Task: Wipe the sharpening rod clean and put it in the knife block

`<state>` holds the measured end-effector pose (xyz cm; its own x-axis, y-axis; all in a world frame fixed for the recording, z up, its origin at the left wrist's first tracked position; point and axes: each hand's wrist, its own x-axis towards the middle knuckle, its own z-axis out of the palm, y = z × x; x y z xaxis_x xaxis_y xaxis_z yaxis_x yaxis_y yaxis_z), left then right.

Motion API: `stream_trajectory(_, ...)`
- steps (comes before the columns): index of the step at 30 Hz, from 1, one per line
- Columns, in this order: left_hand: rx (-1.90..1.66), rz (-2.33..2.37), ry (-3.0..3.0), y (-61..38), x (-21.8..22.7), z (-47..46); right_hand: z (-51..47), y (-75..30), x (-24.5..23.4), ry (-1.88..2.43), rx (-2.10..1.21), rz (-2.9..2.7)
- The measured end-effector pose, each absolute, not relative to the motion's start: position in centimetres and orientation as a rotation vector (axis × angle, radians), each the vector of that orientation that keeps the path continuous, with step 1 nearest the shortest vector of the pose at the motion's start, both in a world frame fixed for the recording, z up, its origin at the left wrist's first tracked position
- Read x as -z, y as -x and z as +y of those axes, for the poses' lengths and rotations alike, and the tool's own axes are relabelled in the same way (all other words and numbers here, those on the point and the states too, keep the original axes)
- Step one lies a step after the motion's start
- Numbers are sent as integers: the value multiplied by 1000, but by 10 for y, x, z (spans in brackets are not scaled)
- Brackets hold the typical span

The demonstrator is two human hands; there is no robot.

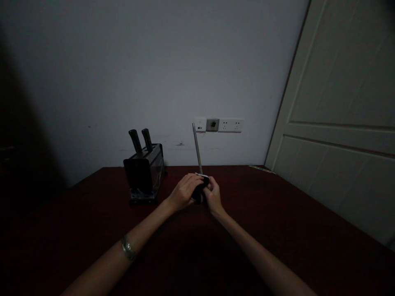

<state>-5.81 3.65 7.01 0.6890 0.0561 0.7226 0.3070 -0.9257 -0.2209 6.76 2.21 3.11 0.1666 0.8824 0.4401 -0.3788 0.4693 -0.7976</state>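
Both my hands meet at the middle of a dark red table (277, 230). My left hand (184, 191) and my right hand (212, 194) are closed around the black handle (199, 191) of a long thin steel rod (197, 149). The rod stands nearly upright, leaning slightly left, with its tip level with the wall sockets. A bracelet (127, 248) sits on my left wrist. The handle's lower end is hidden between my fingers.
A dark knife block (145, 172) with two black handles sticking up stands to the left of my hands, near the wall. A white socket strip (218, 124) is on the wall behind. A white door (342, 123) closes off the right side.
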Motion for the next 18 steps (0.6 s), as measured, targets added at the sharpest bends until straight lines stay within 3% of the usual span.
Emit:
stream_trajectory(9,1154,-341,2343,64,-85,35,24,-64,-29,555,-1091,-1025)
stream_trajectory(18,1117,-356,2608,57,-79,36,22,-66,-31,561,-1053,-1038)
